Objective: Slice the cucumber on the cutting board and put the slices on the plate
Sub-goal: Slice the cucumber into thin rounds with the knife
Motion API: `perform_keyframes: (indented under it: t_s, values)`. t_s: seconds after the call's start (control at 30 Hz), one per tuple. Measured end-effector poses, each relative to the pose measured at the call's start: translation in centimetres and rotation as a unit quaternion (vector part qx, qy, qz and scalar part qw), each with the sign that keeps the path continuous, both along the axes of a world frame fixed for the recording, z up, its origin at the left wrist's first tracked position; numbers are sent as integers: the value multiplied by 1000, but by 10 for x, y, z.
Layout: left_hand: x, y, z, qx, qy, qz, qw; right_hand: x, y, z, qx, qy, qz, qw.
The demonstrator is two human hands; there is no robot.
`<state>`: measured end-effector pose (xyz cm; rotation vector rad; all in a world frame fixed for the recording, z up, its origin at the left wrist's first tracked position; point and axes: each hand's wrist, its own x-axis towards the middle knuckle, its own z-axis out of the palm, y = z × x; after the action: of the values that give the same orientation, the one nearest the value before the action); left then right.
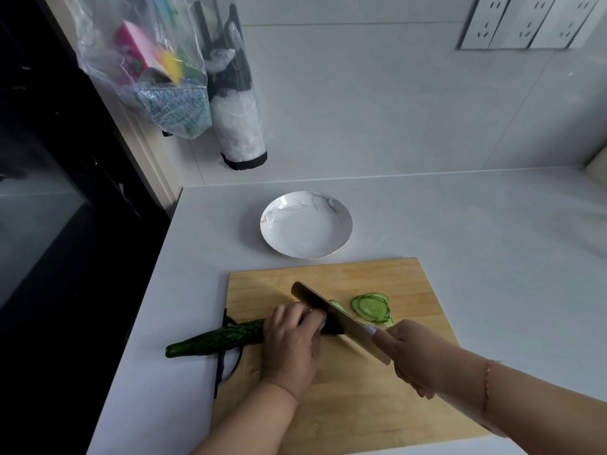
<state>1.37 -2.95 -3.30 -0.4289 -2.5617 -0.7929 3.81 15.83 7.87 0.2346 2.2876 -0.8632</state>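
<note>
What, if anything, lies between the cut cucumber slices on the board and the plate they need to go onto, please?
Nothing visible does. The slices lie on the cutting board, and beyond them only bare board and a strip of countertop separate them from the empty plate. The knife and both hands sit nearer the camera.

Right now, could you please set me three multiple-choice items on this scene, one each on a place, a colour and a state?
1. Where do the cut slices lie?
A on the plate
B on the cutting board
C on the counter

2. What colour is the plate?
A white
B blue
C black

3. What does the right hand hold?
A nothing
B the plate
C the knife

Answers:
1 B, they sit on the cutting board right of the knife.
2 A, white with faint marbling.
3 C, it grips the handle while the left hand steadies the cucumber.
</note>
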Motion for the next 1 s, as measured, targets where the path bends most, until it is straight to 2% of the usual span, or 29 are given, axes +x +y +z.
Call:
perform_keyframes:
  t_s: [0.23, 1.0]
  values:
    - [-1, 0, -1, 0, 17, 6, 1000, 1, 0, -9, 4, 5, -7, 1000]
    - [-3, 0, -4, 20, 31, 12, 999, 10, 11, 20, -17, -7, 3, 1000]
